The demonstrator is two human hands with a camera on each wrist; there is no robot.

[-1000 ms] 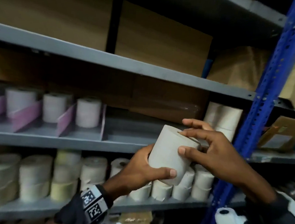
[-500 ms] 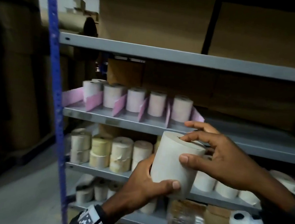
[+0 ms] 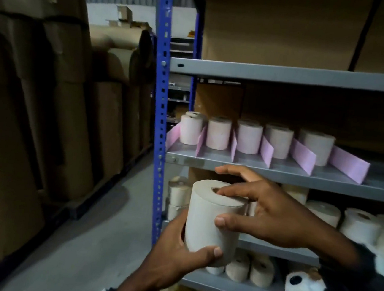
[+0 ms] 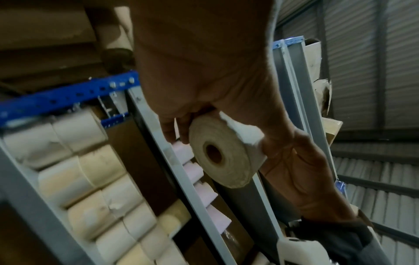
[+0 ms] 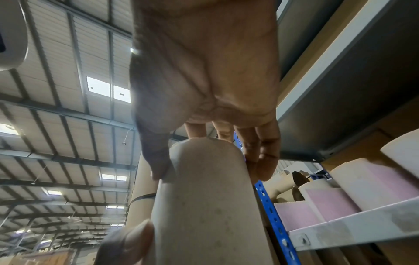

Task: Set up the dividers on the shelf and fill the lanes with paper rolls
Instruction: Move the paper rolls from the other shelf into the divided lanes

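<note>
A white paper roll (image 3: 211, 221) stands upright in the air in front of the rack, below the divider shelf (image 3: 278, 173). My left hand (image 3: 181, 251) grips its lower part, thumb across the front. My right hand (image 3: 269, 216) pinches its top, with the thumb on the side and fingers over the core hole. In the left wrist view the roll (image 4: 224, 156) shows its core end. On the shelf, pink dividers (image 3: 267, 151) form lanes, each with a roll (image 3: 218, 134) at the back. The right wrist view shows the roll (image 5: 204, 197) between thumb and fingers.
A blue upright post (image 3: 156, 117) marks the rack's left end. Tall stacked cardboard boxes (image 3: 35, 103) line the left of the floor aisle (image 3: 95, 230). The lower shelves hold several more rolls (image 3: 322, 212). Cardboard boxes (image 3: 272, 23) fill the top shelf.
The view has swung left along the rack, and the divider lanes now sit directly above my hands. Both hands keep the same hold on the roll.
</note>
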